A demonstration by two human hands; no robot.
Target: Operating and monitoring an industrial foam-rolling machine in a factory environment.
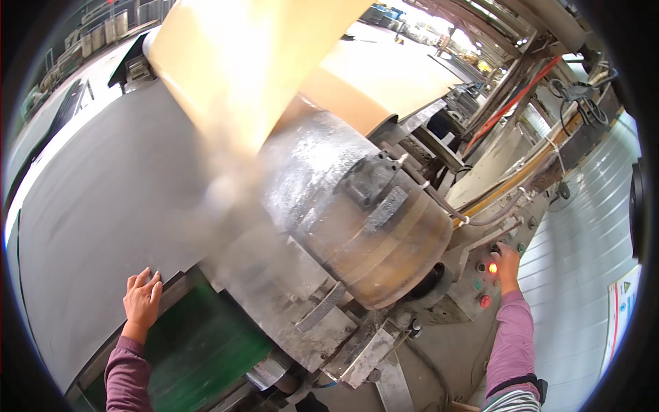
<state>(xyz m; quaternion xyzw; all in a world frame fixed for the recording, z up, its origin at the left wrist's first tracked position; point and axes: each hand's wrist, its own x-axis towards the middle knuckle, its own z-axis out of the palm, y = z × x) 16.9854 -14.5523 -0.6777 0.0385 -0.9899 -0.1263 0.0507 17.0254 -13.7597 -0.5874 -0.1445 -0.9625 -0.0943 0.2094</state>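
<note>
My left hand (142, 302) lies on the near edge of a wide dark grey sheet or belt (103, 199), its fingers stretched out and somewhat apart. To the right, my right hand (507, 266) reaches to a machine's control panel (449, 299). Its fingers close around a small dark knob (495, 249), partly hidden by them. Just below these fingers a red button (493, 268) glows. Another red button (485, 301) sits lower on the panel. Between my hands stands a large worn metal drum (343, 199) with a rusty brown end.
A tan sheet (240, 48) rises above the drum, smeared by glare. Below the grey sheet runs a green surface (199, 343). A metal block with a handle (321, 307) lies in front of the drum. Cables (480, 218) hang near the pale corrugated wall (583, 240).
</note>
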